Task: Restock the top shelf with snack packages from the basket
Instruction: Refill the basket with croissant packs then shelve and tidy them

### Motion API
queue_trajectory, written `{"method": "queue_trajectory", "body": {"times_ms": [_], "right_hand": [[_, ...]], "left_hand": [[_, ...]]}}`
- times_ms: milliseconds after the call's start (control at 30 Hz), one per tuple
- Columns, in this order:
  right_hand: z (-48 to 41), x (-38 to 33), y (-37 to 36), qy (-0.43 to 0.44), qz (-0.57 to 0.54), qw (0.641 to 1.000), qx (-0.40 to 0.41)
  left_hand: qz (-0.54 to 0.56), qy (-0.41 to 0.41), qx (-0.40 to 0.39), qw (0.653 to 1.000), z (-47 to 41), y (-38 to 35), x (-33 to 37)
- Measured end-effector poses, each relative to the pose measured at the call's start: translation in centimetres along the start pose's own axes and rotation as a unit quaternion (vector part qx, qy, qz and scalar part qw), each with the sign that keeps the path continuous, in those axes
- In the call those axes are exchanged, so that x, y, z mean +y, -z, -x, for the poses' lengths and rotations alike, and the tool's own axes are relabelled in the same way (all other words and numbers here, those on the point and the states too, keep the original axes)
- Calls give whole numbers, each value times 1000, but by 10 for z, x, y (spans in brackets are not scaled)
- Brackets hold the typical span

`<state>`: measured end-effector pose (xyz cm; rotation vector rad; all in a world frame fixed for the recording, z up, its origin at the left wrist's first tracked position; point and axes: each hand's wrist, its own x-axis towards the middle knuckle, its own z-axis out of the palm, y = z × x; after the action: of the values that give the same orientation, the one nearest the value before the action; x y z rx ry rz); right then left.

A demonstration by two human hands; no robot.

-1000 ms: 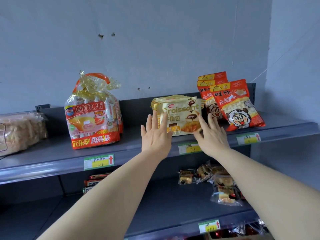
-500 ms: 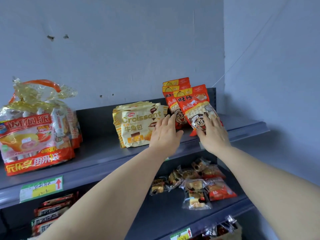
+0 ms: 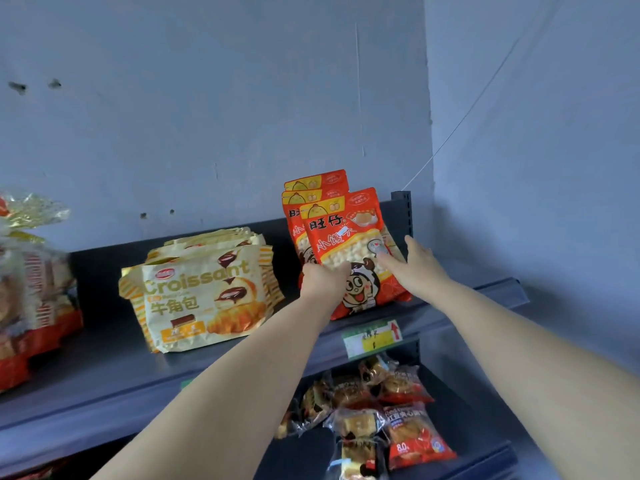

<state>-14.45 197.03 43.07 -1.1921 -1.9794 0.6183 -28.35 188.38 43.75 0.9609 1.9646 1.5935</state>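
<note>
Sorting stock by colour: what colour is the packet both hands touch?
The front packet is red-orange with a yellow top band; the head view shows it.

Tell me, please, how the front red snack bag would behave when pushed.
Probably light: the front red snack bag shows small puffed balls through its window. Likely floppy and apt to tip, since it stands leaning on the bags behind.
</note>
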Motion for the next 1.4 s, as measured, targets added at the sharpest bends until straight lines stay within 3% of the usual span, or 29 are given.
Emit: {"method": "queue_trajectory", "body": {"times_ms": [133,300,500,667,833,1000,1133,1267,1333,1400], "right_hand": [[-19,9,1,8,-47,998,-48],[-47,29,3,-3,-110,992,-68],[-59,32,5,-63,-247,957,-137],[-57,37,6,-98,-290,945,-114],[-51,32,5,-69,-257,958,-108],[-43,21,4,-55,-245,961,-112],[-31,19,1,-15,-298,952,-75],[-27,5,-10,28,-320,944,-73],[-26,-3,-19,38,-300,948,-104],[-28,-7,-27,31,-283,951,-121]], "left_hand": [[-19,-53,50,997,-17,-23,0],[-66,-77,40,994,-26,-43,7],[79,17,-82,993,-33,-43,6],[115,-11,-93,989,-36,-53,8],[41,-27,-18,999,-41,-57,9],[105,-1,-41,994,-33,-44,11],[139,-66,-82,985,-29,-38,6],[133,-141,-6,981,-35,-25,8],[127,-118,25,985,-44,-15,7],[112,-67,-1,991,-50,-6,1]]}}
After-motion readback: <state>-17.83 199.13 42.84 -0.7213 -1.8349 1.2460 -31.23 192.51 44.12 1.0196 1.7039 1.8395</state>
